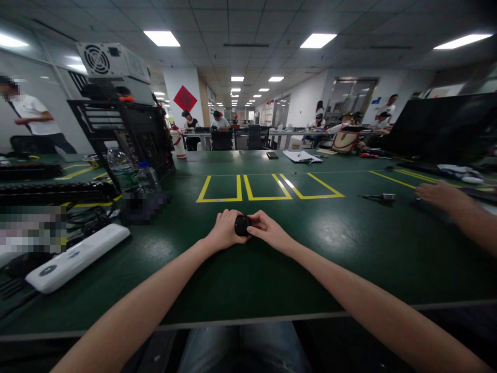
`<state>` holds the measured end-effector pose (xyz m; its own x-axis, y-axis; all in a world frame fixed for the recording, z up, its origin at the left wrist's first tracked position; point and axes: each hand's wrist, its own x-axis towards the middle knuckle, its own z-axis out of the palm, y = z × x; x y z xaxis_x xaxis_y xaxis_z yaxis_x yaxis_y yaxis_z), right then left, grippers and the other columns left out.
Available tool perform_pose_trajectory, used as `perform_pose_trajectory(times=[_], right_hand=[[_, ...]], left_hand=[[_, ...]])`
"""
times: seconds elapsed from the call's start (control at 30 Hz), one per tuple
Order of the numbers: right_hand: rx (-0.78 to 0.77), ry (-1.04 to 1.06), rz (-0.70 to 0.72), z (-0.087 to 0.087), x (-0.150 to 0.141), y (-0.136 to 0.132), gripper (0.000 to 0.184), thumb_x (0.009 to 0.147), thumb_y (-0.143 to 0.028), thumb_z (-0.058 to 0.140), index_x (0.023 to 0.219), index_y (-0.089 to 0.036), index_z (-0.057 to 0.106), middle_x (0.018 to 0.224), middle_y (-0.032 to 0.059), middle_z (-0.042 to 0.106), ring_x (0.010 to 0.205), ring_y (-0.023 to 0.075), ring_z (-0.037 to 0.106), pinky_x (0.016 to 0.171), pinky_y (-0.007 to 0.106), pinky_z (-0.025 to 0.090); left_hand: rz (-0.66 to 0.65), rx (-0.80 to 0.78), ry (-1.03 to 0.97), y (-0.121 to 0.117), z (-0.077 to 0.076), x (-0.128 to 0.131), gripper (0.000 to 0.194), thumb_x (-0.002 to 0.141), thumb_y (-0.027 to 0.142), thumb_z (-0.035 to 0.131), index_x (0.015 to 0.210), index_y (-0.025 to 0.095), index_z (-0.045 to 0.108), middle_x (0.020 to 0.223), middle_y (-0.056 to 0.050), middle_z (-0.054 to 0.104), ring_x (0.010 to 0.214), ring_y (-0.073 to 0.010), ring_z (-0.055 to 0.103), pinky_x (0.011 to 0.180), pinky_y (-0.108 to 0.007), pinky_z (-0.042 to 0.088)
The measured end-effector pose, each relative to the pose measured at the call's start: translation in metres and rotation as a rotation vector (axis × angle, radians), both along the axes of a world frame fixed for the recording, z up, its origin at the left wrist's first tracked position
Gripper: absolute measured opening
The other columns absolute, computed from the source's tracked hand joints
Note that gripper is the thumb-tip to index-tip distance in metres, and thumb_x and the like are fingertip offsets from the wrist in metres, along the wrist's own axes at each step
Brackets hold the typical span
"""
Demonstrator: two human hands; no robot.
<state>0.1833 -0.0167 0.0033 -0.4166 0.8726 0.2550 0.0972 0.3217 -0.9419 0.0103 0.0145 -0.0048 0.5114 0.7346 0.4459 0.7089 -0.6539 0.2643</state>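
The bare left hand (225, 228) is curved into a grip, thumb below bent fingers. Just to its right, the bare right hand (269, 229) is curled inward, fingertips toward it. Behind them, the bare left forearm (155, 290) and bare right forearm (349, 290) slant apart.

No lettering or number can be read for certain. On the white pillar (171, 77), 1 red diamond-shaped sign (185, 98) bears a faint mark, too small to make out; print on the water bottle (116, 159)'s green label (131, 181) is blurred.
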Motion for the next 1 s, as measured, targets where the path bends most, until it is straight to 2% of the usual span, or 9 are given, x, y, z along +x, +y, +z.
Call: perform_pose_trajectory(times=[0.1,0.2,0.33,0.47,0.57,0.8,1.0], right_hand=[[0.004,-0.013,-0.067,-0.0022,-0.0013,0.0052,0.022,0.076,-0.036,0.049,0.089,-0.019,0.047,0.089,0.0011,0.053,0.085,0.0147,0.053,0.077,0.033,0.044],[-0.007,-0.039,-0.085,-0.0039,-0.0021,0.0089,0.025,0.076,-0.037,0.049,0.091,-0.018,0.047,0.088,0.0015,0.053,0.084,0.0150,0.053,0.075,0.033,0.045],[-0.032,-0.073,-0.065,-0.0035,-0.0018,0.0101,0.026,0.077,-0.036,0.047,0.096,-0.017,0.046,0.092,0.0029,0.052,0.087,0.0155,0.052,0.076,0.033,0.044],[0.011,-0.068,0.007,-0.0025,-0.0009,0.0081,0.019,0.077,-0.031,0.047,0.092,-0.018,0.046,0.091,0.0015,0.052,0.086,0.0151,0.052,0.076,0.033,0.045],[0.047,-0.059,0.030,-0.0021,0.0000,0.0041,0.024,0.075,-0.027,0.051,0.097,-0.020,0.044,0.099,0.0014,0.051,0.093,0.0155,0.051,0.081,0.033,0.043],[0.116,-0.161,-0.123,-0.0018,-0.0030,0.0058,0.023,0.079,-0.039,0.041,0.091,-0.020,0.047,0.085,0.0000,0.053,0.081,0.0143,0.052,0.072,0.031,0.043],[0.060,-0.165,-0.129,-0.0048,-0.0057,0.0113,0.028,0.079,-0.040,0.042,0.097,-0.018,0.046,0.091,0.0029,0.052,0.086,0.0156,0.050,0.076,0.033,0.042]], left_hand=[[0.015,-0.021,0.005,-0.0005,0.0011,0.0005,0.054,0.055,0.045,0.063,0.097,0.018,0.044,0.092,-0.004,0.052,0.085,-0.0229,0.045,0.072,-0.035,0.034],[0.020,-0.035,0.005,-0.0007,0.0017,0.0006,0.054,0.055,0.044,0.064,0.098,0.018,0.044,0.092,-0.004,0.052,0.085,-0.0229,0.045,0.073,-0.035,0.034],[0.006,-0.021,-0.001,0.0002,0.0009,0.0001,0.053,0.055,0.044,0.064,0.096,0.017,0.044,0.091,-0.004,0.051,0.084,-0.0220,0.045,0.072,-0.034,0.034],[0.007,-0.008,0.004,0.0004,0.0001,-0.0002,0.054,0.055,0.045,0.064,0.096,0.017,0.044,0.091,-0.004,0.051,0.083,-0.0218,0.045,0.072,-0.034,0.034],[0.010,-0.017,0.006,0.0003,-0.0002,0.0000,0.052,0.056,0.045,0.063,0.096,0.018,0.044,0.091,-0.004,0.051,0.083,-0.0219,0.045,0.071,-0.034,0.033],[0.028,-0.046,-0.008,0.0003,-0.0001,0.0004,0.053,0.055,0.045,0.064,0.096,0.019,0.045,0.091,-0.004,0.052,0.085,-0.0225,0.045,0.072,-0.034,0.034],[0.029,-0.069,-0.013,-0.0012,0.0024,-0.0001,0.053,0.054,0.045,0.065,0.096,0.018,0.045,0.092,-0.004,0.052,0.085,-0.0227,0.046,0.073,-0.035,0.034]])
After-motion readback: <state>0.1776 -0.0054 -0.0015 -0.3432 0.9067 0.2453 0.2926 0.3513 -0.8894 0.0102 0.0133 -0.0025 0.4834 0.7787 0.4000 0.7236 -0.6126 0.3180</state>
